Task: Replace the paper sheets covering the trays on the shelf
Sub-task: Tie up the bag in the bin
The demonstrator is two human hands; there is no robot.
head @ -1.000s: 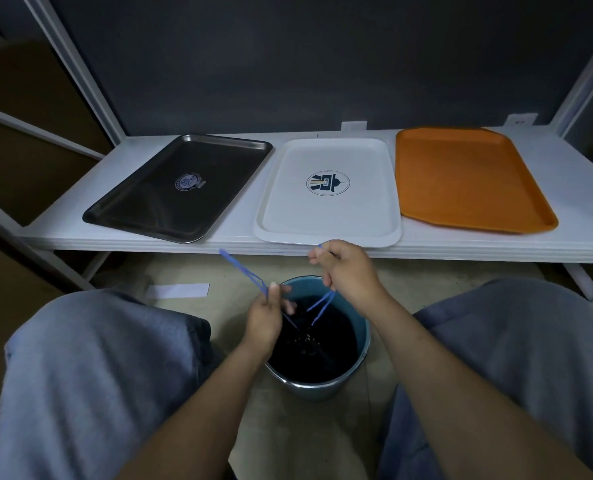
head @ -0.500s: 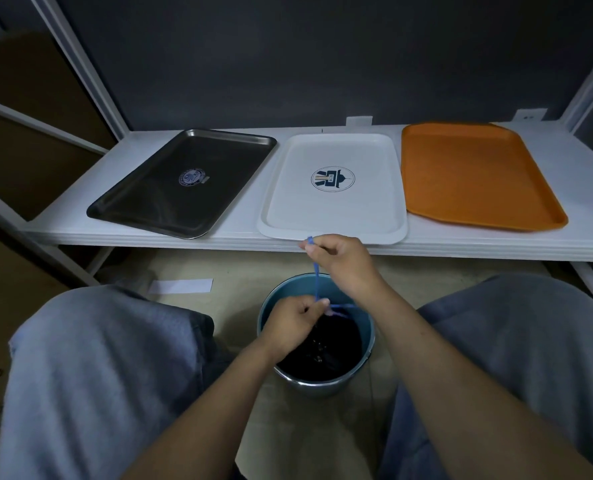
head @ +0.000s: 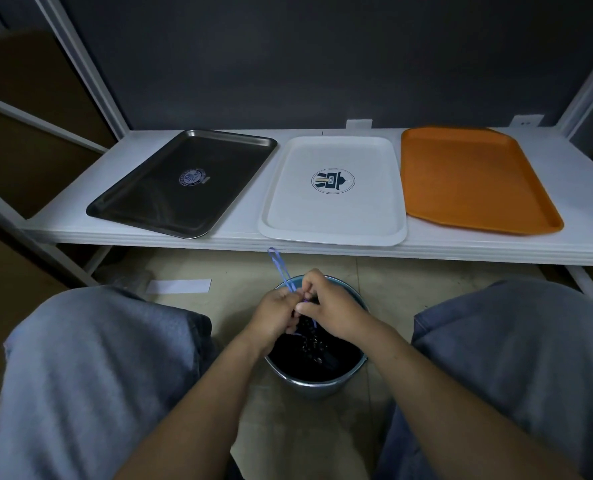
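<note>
Closing in on each other over the bucket (head: 323, 388), the two hands are now meeting knuckle to knuckle. A second ago they were holding the strands well apart, and half a second ago the right one was lifted up near the shelf edge. The left hand (head: 276, 315) is curling its fingers round the blue drawstring (head: 279, 268), whose loop is sticking up and away from it toward the shelf (head: 243, 221). The right hand (head: 326, 306) is pinching the same string just beside it, above the black bag (head: 317, 356) lining the bucket. This looks like a knot being pulled tight, so the person seems to be sealing up the rubbish rather than handling any paper.

The dark metal tray (head: 156, 202), the white tray (head: 333, 220) and the orange tray (head: 472, 181) are lying side by side on the shelf, unmoved and all bare, with no sheet showing on any of them. That suggests the old covers are already off and the fresh ones are still waiting to go down. A slip of white paper (head: 179, 286) is lying on the floor by the left knee.
</note>
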